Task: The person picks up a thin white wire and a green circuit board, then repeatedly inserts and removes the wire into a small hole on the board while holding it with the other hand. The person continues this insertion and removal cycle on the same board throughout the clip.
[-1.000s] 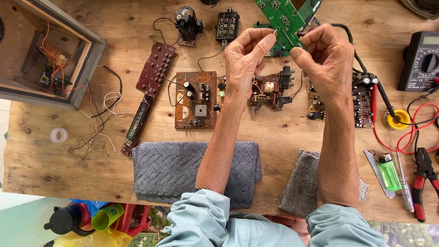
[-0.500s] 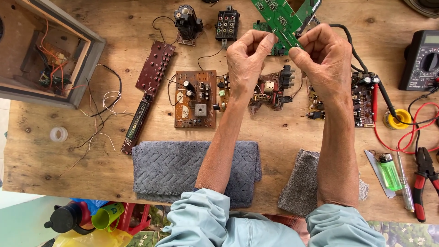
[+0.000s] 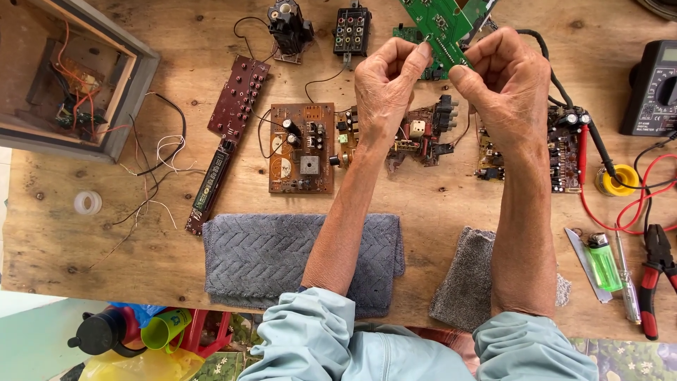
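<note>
Green board: a green circuit board [image 3: 443,20] was held up over the far middle of the wooden bench [image 3: 63,240], tilted, its upper end cut off by the frame.
Left hand: the left hand [image 3: 384,88] had thumb and forefinger pinched together on the board's lower left edge.
Right hand: the right hand [image 3: 509,88] had its fingers curled and closed on the lower right edge — whether anything small sat between them could not be told.
Done so far: by the look of it, stripping was well along; a brown board [image 3: 302,148], a long dark red strip board [image 3: 229,134], a connector block [image 3: 351,31] and two more crowded boards lay loose beneath the hands, and an open wooden case [image 3: 106,113] at far left held only loose wires.
Left to do: judging by the grip, the green board was under inspection only — no tool touched it.
Tools: red-handled pliers [image 3: 652,279], a green lighter [image 3: 604,259] and a yellow solder spool [image 3: 615,180] lay untouched at right, beside a dark meter [image 3: 652,88].
Labels and signs: none legible; only fine white print on the green board.
Cloths: two grey towels [image 3: 282,257] lay on the near edge under the forearms.
</note>
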